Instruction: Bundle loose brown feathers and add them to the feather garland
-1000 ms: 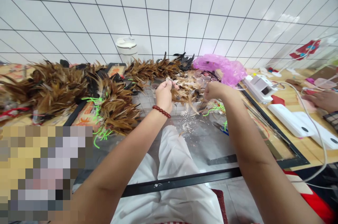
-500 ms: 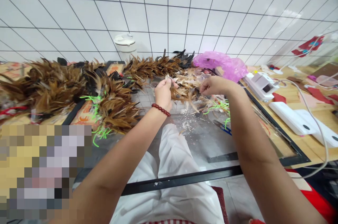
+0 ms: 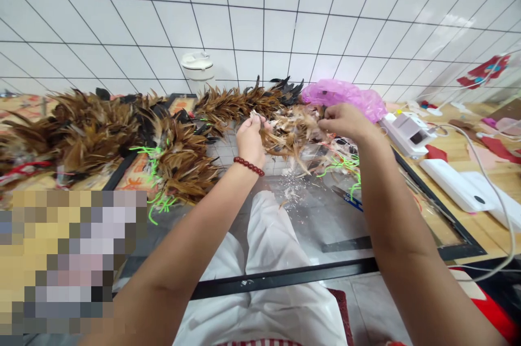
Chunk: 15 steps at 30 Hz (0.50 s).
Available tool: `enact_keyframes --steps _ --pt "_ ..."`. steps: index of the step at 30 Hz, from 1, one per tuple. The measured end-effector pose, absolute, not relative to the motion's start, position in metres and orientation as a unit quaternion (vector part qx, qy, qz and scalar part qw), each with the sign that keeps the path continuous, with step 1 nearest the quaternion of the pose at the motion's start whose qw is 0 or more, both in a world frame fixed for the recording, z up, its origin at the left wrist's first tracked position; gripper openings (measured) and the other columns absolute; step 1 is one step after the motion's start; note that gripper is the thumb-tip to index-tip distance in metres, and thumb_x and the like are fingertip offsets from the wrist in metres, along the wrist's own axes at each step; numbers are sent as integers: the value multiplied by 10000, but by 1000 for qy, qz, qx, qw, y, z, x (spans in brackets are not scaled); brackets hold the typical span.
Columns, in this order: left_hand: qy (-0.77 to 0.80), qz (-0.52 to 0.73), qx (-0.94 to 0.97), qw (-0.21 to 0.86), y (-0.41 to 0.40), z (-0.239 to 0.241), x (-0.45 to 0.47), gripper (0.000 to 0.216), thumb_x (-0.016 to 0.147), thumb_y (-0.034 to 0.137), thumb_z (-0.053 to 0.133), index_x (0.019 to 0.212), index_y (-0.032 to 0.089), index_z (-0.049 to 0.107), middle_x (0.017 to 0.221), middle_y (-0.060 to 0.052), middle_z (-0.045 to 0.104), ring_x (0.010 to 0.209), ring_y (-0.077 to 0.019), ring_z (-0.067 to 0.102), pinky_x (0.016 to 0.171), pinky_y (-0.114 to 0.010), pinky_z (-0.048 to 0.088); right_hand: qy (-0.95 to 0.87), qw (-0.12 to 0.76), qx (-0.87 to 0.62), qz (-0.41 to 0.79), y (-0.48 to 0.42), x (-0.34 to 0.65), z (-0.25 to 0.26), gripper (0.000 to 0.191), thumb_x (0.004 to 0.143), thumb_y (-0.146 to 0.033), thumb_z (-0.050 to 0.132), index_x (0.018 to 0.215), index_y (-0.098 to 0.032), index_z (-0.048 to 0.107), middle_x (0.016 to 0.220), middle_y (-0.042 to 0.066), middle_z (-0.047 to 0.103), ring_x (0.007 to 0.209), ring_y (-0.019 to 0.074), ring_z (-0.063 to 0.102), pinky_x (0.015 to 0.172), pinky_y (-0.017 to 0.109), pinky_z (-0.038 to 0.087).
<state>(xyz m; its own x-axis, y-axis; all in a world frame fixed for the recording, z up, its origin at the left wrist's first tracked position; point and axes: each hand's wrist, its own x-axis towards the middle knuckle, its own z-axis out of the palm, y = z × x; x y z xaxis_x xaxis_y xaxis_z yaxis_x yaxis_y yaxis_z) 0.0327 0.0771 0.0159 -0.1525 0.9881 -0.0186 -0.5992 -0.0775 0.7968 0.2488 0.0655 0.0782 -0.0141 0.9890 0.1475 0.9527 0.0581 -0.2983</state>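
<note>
Black-framed, clear-topped bench [image 3: 285, 280]. Inboard of right edge: blue-handled metal snips [image 3: 352, 202], apparently parked within reach. Left hand [image 3: 251, 135], mid-bench: pinching small pale feather tuft [image 3: 254, 113], likely to keep it bunched. Right hand [image 3: 341, 119]: fingers curled at loose tan feather pile [image 3: 291, 127]; grasp cannot be told. Far edge: brown feather garland [image 3: 238, 102], presumably laid there to free the middle.

The person's left arm [image 3: 179, 237] slants from the near left toward the far middle, and the left hand [image 3: 250, 137] is closed in a pinch, thumb against bent fingers. The right arm [image 3: 401, 221] rises from the near right, its wrist [image 3: 363, 130] bent sharply left, and the right hand [image 3: 342, 118] points left with fingers curled, well apart from the left hand.
</note>
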Motion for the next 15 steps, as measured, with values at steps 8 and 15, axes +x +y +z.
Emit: enact_keyframes --steps 8,15 --pt "339 709 265 559 79 30 25 290 809 434 671 699 193 554 545 41 533 572 -88 598 629 -216 495 -667 340 -588 306 69 220 70 292 707 -393 704 583 -199 524 519 19 586 505 135 550 487 256 415" --pt "322 735 275 529 72 51 16 306 815 492 649 728 205 587 580 22 566 623 -88 612 648 -201 486 -704 152 -472 508 65 185 47 221 663 -321 713 599 -205 537 570 -2 622 526 110 567 484 220 441"
